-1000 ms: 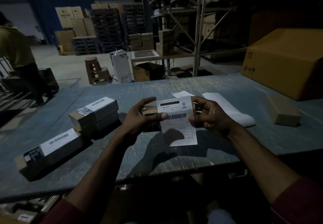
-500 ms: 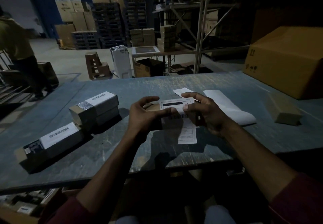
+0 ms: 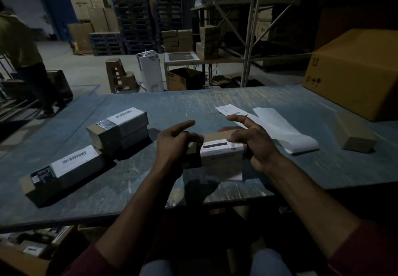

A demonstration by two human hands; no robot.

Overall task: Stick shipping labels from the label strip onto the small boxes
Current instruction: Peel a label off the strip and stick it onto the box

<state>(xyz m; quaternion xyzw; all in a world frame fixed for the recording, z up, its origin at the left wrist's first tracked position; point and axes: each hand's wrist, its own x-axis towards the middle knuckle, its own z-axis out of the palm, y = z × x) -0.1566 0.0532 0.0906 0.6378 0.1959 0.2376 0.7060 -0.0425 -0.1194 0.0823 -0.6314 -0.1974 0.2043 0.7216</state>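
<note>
A small brown box rests on the table between my hands. A white shipping label lies over its top edge and down its near side, with its lower end loose. My left hand grips the box's left end, index finger raised. My right hand presses the label's right part against the box, index finger pointing up. The white label strip lies just right of my right hand. Two stacked labelled boxes and one long labelled box sit at the left.
An unlabelled small box lies at the right, in front of a large carton. The table's near edge runs below my forearms. A person stands far left on the floor. Shelving and stacked cartons fill the background.
The label, held upright in the air a second ago, has come down onto the box and is folded over its edge. Both hands dropped toward the table.
</note>
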